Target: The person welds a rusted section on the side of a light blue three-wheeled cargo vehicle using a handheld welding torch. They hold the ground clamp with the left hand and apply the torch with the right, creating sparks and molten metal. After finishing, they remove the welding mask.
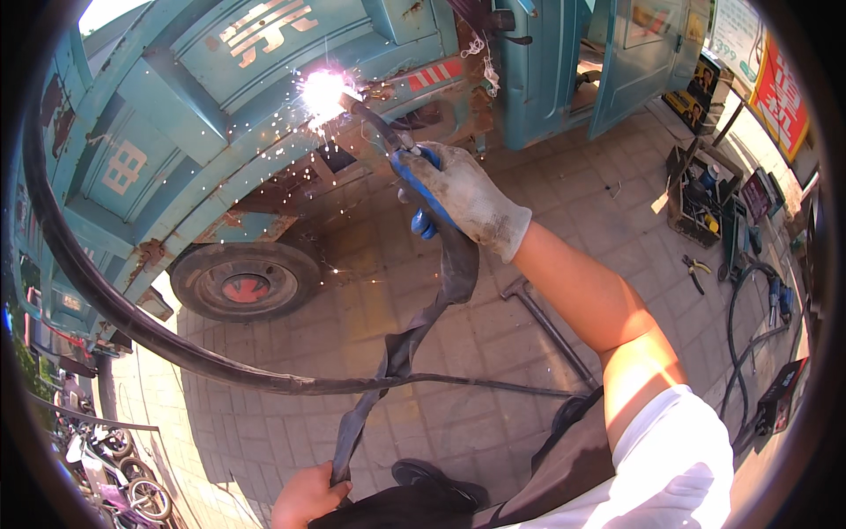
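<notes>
Welding in progress: electrode holder (388, 132) gripped by gloved right hand (458, 194); cable (397, 348) clasped by bare left hand (308, 495). Arc (322, 91) to be kept steady along truck body (176, 132).

Paved brick floor (370, 423) carried a hammer (551, 331) at centre, pliers (695, 271) at 3 o'clock, open toolbox (696, 207) at 2 o'clock.

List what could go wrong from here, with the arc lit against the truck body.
Sparks shower toward the tyre, which might scorch. The left hand is bare while gripping the cable cover, so stray sparks could burn it. The right hand is gloved, but the forearm behind it is exposed to the arc.
</notes>
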`<action>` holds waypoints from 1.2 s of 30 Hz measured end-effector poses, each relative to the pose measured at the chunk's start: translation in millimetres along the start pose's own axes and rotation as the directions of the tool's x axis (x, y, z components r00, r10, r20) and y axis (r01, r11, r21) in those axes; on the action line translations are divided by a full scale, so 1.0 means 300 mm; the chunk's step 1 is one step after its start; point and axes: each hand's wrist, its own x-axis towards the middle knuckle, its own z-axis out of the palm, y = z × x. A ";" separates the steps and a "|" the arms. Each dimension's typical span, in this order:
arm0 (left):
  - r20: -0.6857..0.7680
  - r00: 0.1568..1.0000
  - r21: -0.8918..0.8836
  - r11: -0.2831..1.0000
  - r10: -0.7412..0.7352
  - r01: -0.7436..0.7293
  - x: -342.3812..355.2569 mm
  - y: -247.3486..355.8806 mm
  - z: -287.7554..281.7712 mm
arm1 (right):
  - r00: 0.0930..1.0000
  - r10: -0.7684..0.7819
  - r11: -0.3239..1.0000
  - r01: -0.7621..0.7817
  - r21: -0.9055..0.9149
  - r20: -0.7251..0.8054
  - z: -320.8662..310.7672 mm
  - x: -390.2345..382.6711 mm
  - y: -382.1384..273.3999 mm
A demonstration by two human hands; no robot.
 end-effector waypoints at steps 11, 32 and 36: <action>-0.038 0.999 -0.010 1.000 -0.021 0.021 -0.013 0.043 -0.017 | 0.999 0.031 0.997 -0.030 -0.066 0.017 -0.012 -0.020 -0.012; -0.077 0.997 -0.022 0.999 0.032 -0.034 0.006 -0.011 0.011 | 1.000 -0.010 1.000 0.010 0.018 0.021 -0.008 0.008 0.010; -0.073 0.997 -0.016 0.999 0.028 -0.029 -0.003 0.012 -0.002 | 1.000 -0.014 1.000 0.014 0.019 0.008 0.001 0.001 0.003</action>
